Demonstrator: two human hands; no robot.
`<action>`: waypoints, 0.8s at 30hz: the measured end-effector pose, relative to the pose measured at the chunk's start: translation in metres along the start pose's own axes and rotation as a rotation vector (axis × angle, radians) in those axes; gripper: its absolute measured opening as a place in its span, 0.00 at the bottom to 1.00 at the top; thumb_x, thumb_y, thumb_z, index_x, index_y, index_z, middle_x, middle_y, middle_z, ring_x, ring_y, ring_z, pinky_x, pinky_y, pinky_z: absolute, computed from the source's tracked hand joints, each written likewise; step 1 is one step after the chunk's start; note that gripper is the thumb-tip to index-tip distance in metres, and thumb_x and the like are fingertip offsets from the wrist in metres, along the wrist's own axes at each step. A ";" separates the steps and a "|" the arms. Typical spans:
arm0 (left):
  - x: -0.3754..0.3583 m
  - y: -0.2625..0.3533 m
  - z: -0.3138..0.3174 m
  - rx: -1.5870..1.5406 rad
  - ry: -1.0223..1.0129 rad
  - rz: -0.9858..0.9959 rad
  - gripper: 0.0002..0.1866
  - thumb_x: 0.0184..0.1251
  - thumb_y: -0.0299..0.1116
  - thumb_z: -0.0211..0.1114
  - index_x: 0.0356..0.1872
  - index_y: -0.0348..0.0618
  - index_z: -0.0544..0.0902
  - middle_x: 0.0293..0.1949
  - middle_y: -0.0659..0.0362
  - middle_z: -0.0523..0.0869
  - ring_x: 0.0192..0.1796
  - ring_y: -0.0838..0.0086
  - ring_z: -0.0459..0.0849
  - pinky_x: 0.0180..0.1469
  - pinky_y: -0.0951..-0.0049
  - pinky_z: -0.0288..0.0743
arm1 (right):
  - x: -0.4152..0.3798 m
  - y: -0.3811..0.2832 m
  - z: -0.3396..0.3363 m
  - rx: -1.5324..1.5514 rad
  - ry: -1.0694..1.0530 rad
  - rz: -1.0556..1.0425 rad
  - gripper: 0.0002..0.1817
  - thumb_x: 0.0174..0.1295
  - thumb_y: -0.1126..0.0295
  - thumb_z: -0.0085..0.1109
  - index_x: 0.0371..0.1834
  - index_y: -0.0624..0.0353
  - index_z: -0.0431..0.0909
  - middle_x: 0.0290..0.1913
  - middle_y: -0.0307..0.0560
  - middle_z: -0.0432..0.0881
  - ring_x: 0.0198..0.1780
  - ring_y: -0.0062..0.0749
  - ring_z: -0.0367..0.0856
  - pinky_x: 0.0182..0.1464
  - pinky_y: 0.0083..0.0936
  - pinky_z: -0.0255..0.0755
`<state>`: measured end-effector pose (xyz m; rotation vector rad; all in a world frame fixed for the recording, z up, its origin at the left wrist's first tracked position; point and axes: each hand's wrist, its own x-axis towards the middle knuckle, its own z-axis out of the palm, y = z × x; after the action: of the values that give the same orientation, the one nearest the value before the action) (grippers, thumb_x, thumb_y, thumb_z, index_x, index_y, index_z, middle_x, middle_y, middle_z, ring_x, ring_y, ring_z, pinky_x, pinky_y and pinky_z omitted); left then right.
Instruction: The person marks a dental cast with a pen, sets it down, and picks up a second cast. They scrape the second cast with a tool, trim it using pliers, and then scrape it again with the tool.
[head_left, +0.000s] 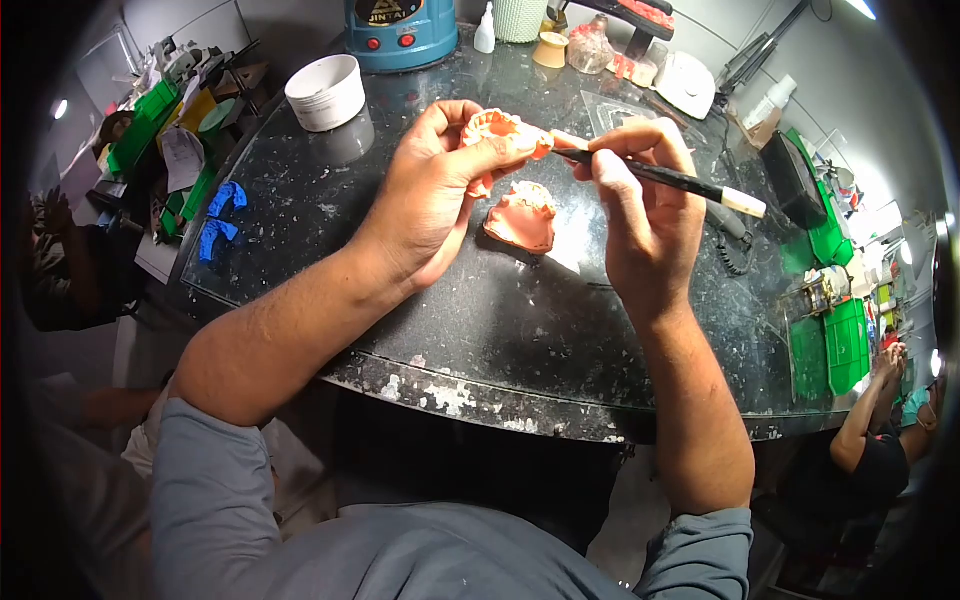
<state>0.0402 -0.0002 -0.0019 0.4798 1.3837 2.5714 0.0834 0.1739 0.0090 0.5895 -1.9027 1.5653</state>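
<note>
Head view: two bare hands work above a black, paint-speckled bench top (450, 330), well in from its near edge.
Left hand (430, 205): closed on a pink, horseshoe-shaped dental model (490, 124), thumb along its side, held off the surface.
Right hand (655, 200): gripping a slim black-handled tool with a whitish butt (690, 181) like a pen, its tip at the model's right end; whether it touches is too small to tell.
Second model: a pink dental cast with a smooth base (522, 222) rests on the bench between the forearms.
Left edge: two blue arch-shaped pieces (217, 235) lie near it.
Far edge: a round white tub (325, 95) stands beside a blue machine (400, 35).
Slip risk: too much push could skid the tip into the left thumb, which sits close by.
Breakage risk: a hard squeeze or loose hold might chip the model or drop it onto the cast.
</note>
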 end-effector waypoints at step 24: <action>-0.011 0.012 0.014 0.049 -0.187 -0.249 0.17 0.78 0.39 0.51 0.52 0.34 0.77 0.28 0.60 0.80 0.29 0.79 0.75 0.38 0.77 0.72 | -0.002 0.002 0.005 0.072 0.022 -0.003 0.09 0.66 0.78 0.57 0.48 0.65 0.74 0.43 0.47 0.81 0.50 0.30 0.85 0.55 0.25 0.78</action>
<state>0.0558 0.0010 0.0131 0.5056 1.3507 2.2400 0.0823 0.1689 0.0057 0.6032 -1.8342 1.6378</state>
